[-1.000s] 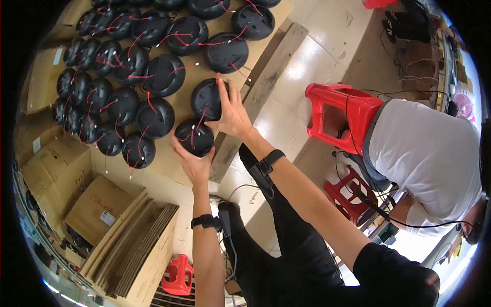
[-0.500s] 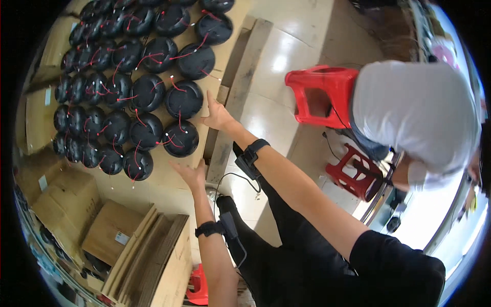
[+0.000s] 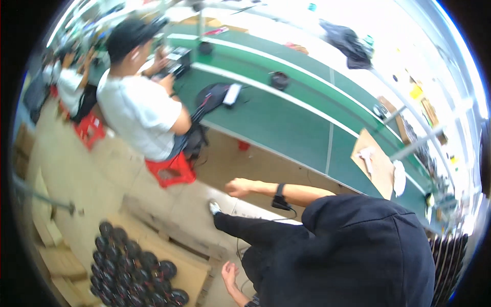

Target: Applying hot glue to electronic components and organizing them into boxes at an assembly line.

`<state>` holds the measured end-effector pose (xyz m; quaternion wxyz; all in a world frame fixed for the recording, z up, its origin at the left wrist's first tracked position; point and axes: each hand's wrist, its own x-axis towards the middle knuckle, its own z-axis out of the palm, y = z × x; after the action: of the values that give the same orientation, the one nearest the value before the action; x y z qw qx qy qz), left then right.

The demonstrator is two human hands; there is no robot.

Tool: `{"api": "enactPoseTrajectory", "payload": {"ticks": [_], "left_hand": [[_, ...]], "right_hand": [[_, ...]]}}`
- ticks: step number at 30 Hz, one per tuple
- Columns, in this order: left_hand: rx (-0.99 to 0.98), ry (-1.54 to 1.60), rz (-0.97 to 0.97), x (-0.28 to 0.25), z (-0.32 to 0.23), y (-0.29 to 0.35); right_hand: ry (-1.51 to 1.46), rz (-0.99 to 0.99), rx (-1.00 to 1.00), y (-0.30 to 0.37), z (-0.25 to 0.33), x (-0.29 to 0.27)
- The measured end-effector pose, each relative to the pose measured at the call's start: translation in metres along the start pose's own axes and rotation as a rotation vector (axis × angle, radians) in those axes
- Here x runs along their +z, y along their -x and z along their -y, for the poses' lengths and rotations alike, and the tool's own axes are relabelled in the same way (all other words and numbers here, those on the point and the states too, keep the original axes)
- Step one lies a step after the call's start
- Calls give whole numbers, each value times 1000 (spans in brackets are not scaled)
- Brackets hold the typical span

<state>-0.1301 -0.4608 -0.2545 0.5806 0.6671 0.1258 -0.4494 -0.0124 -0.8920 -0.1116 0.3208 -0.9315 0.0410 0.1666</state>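
Observation:
My right hand hangs over the floor beside the green workbench, its fingers curled in and nothing seen in it. A black strap with a small device sits on that wrist. Lower down, my left hand is held near my leg, somewhat blurred, its fingers loosely bent and apart, holding nothing visible. To its left, several round black housings with red wires stand in rows on a cardboard sheet. Neither hand touches them.
A long green workbench crosses the view, with a dark cylindrical part and a cardboard piece on it. A co-worker in a white shirt sits on a red stool. A wooden pallet lies under the cardboard sheet.
My view has swung from the rows of black housings toward the workbench. Both hands have drawn away from the housings; my right hand has gone from spread to curled.

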Motion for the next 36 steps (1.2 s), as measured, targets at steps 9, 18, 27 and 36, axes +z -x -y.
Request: {"api": "enactPoseTrajectory", "payload": {"ticks": [9, 18, 27, 36], "left_hand": [[267, -592, 417, 184, -178, -13], [438, -1141, 779, 460, -336, -130], [817, -1626, 267, 654, -486, -201], [1121, -1646, 158, 757, -533, -256]], "right_hand": [[-370, -701, 878, 423, -172, -27], [-175, -1228, 1470, 592, -289, 9], [-41, -1570, 1504, 576, -364, 1], [40, -1491, 1600, 575, -371, -16]]}}
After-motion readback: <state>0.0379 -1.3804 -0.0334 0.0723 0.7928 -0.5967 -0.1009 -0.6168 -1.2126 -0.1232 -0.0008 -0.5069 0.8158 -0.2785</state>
